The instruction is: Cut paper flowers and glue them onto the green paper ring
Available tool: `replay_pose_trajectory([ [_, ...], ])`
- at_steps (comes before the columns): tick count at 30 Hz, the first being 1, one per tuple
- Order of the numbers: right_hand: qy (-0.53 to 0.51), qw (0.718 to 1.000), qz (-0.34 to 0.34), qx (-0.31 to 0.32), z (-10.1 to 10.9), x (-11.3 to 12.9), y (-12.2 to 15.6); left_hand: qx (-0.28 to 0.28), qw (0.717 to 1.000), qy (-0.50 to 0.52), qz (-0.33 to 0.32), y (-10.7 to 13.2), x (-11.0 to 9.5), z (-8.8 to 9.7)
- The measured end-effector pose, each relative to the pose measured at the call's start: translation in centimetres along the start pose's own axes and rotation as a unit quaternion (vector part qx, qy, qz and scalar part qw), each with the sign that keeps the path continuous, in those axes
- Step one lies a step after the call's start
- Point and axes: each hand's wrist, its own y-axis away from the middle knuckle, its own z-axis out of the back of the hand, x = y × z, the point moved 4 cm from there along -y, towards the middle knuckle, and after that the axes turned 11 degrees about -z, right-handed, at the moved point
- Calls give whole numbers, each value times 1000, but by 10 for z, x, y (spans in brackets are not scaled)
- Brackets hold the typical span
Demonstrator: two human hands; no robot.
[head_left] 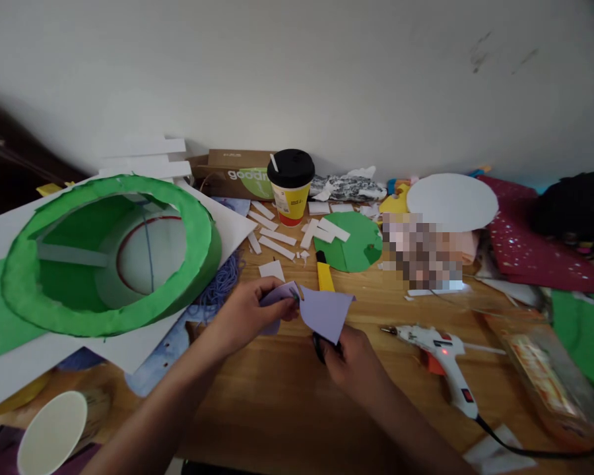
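A piece of purple paper [327, 311] is held up over the wooden table. My left hand [257, 307] pinches its left part between thumb and fingers. In my right hand [351, 359] are scissors with black handles [319, 348]; the paper hides most of their blades, and a bit of blade shows at a slit near the top edge. Just behind the paper lies a yellow utility knife [324, 272] with a black end.
A large green paper-covered ring [198, 310] stands at left on white board. Behind are a lidded cup [291, 188], white strips [277, 236] and a green disc [351, 254]. At right lies a glue gun [443, 353], its red light lit and its cord trailing. A paper cup [52, 432] stands front left.
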Motion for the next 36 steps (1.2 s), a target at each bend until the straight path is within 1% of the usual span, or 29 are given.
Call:
replay_pose_trajectory([
  [3, -7, 1000, -12, 1, 0, -2, -1, -66, 991, 118, 4, 0, 17, -6],
  [5, -13, 1000, -13, 10, -1, -3, -1, -82, 987, 137, 7, 0, 23, -8],
  [7, -18, 1000, -16, 17, -2, -5, -1, -76, 992, 101, 6, -1, 21, -6],
  [10, -16, 999, -29, 21, -3, -7, -1, -45, 998, 33, 0, -1, 11, 1],
  [13, -7, 999, -46, 16, -3, -7, 0, -21, 1000, -6, -1, -1, 2, 7],
  [18, -24, 999, -28, 19, -5, -4, 3, -21, 999, -28, 4, 0, -4, 7],
  [20, -19, 999, -27, 18, -5, -5, 3, -20, 999, -44, -11, 0, -9, 6],
  [24, 16, 999, -30, -5, -4, -6, 3, -4, 994, -97, -41, 0, -19, 7],
  [27, 24, 999, -31, 9, -5, -6, 3, 25, 993, -112, -39, 0, -22, 9],
  [30, 27, 999, -23, 24, -7, -6, 4, 67, 988, -130, -41, -1, -26, 10],
  [33, 27, 999, -16, 26, -7, -6, 4, 91, 988, -111, -49, 0, -26, 13],
  [35, 20, 999, -22, 20, -7, -6, 3, 76, 995, -42, -41, 3, -19, 15],
  [36, 15, 999, -27, 14, -6, -7, 2, 55, 998, 11, -32, 5, -12, 16],
])
